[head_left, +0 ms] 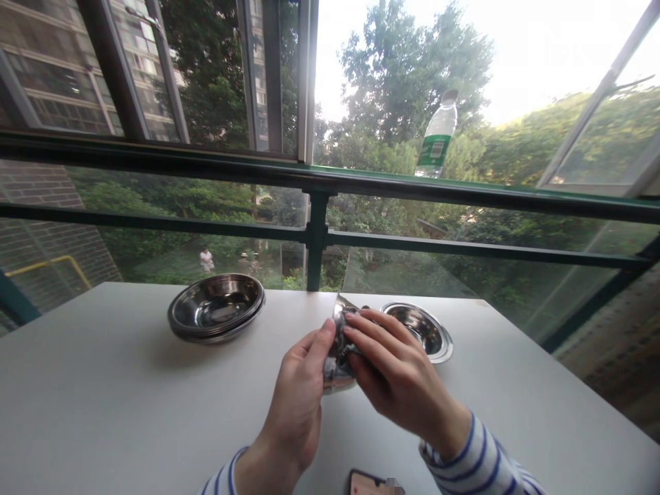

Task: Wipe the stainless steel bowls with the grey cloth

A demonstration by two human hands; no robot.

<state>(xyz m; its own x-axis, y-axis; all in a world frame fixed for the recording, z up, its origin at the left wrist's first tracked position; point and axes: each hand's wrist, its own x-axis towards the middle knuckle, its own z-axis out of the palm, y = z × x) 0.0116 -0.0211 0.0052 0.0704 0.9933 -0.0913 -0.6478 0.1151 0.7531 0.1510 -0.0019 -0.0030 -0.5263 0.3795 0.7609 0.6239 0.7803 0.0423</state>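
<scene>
A shiny metal bowl (pixel 337 385) is held tilted above the table, mostly covered by my hands. My left hand (pixel 296 395) grips its left side, thumb lying along the rim. On the inner side, my right hand (pixel 402 368) presses a crumpled grey cloth-like piece (pixel 344 349) against the metal, fingers held together. Most of that piece is hidden under the fingers, so its exact kind is unclear. Just behind my right hand, another metal bowl (pixel 440 349) rests on the table, partly covered by it.
Stacked metal bowls (pixel 206 335) stand at the back left of the white table (pixel 124 405). A phone (pixel 368 484) lies at the near edge. Beyond the table runs a dark green railing (pixel 232 168), with a green-labelled plastic bottle (pixel 436 141) on it.
</scene>
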